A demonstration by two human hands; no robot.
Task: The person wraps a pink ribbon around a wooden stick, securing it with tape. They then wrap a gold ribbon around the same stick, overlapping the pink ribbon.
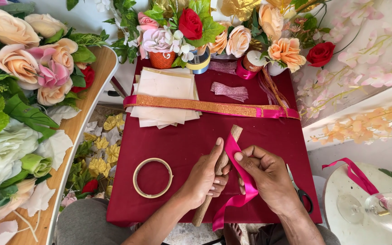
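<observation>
- A wooden stick (218, 174) is held in the left hand (203, 178), fingers curled closed around its middle; it lies slantwise over the maroon cloth (268, 136) of the work table, its upper end free and bare.
- A pink satin ribbon (242, 181) is pinched between the thumb and closed fingers of the right hand (268, 179), just beside the stick.
- The ribbon is laid across the stick near the left thumb; 1 crossing is visible, and it cannot be told whether a full turn is made behind.
- The ribbon's loose tail hangs down past the table's near edge.
- Progress is judged early: most of the stick's visible length is uncovered wood, above and below the grip.
- No fastening of the ribbon to the stick is seen.
- A bare ring hoop (153, 177) rests flat on the cloth to the left of the hands, untouched.
- Scissors (301, 193) lie partly hidden behind the right wrist, not in use.
- A long band of orange glitter ribbon (196, 105) on pink backing is stretched across the cloth, over a stack of cream paper sheets (164, 86).
- Folded pink glitter ribbon (230, 90) lies near the table's far edge, well apart from the hands.
- Artificial roses (239, 40) are ranged along the far edge.
</observation>
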